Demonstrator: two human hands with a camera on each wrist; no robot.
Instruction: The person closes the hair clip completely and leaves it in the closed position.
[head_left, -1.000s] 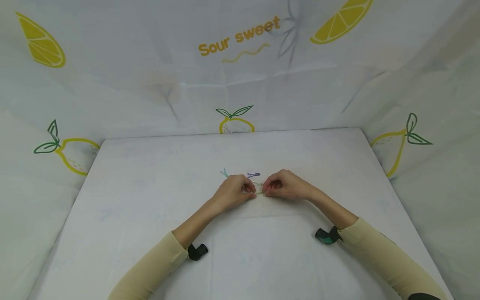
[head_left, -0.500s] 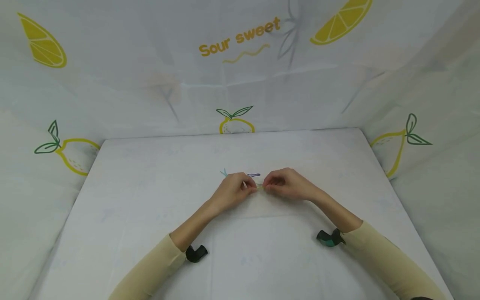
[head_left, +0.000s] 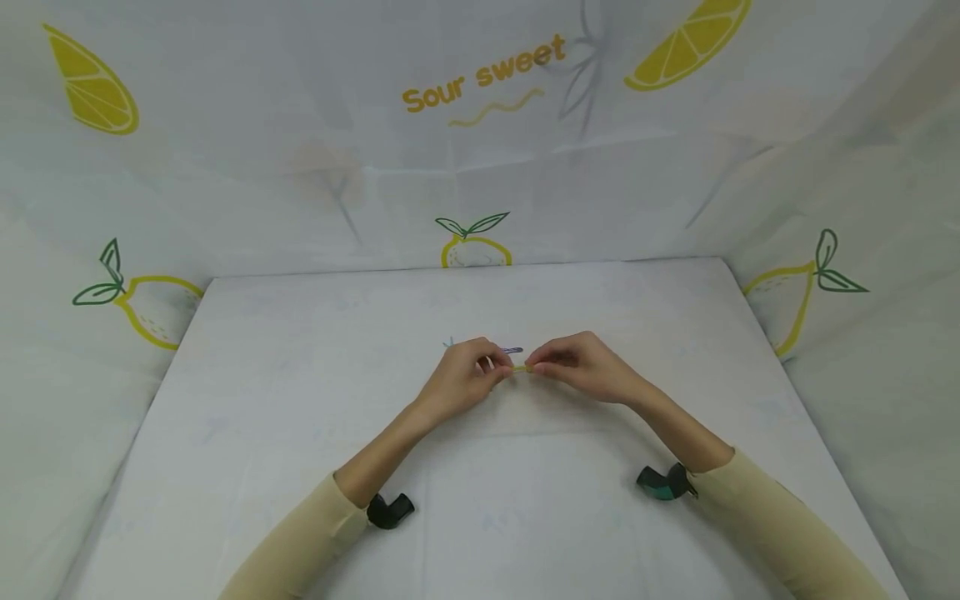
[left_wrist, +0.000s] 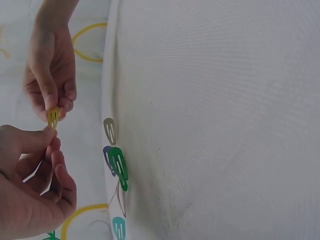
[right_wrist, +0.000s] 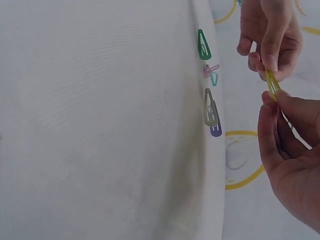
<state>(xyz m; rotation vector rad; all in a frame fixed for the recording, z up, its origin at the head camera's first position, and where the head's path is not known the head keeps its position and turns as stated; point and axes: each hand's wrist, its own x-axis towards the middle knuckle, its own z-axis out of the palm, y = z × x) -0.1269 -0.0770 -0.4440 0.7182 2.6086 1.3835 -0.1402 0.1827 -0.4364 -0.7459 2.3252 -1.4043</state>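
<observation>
A small yellow snap hair clip point(head_left: 521, 368) spans the short gap between the two hands. My left hand point(head_left: 467, 377) pinches one end of it between thumb and fingertips. The other end is pinched by my right hand point(head_left: 581, 367). In the left wrist view the yellow hair clip point(left_wrist: 53, 118) looks raised above the table. Slots along its length show in the right wrist view, where the yellow hair clip point(right_wrist: 273, 85) is partly covered by fingertips. Just beyond the hands lies a purple hair clip point(head_left: 512, 350).
More hair clips lie on the white-covered table point(head_left: 480, 483): a green clip point(right_wrist: 203, 45), a pink clip point(right_wrist: 207, 70), a grey-olive clip point(right_wrist: 209, 107) and a teal clip point(left_wrist: 119, 228). A lemon-printed curtain point(head_left: 300, 125) surrounds the table's back and sides.
Both hands have shifted slightly away from the body with the yellow hair clip between them. The left hand now covers more of the teal clip.
</observation>
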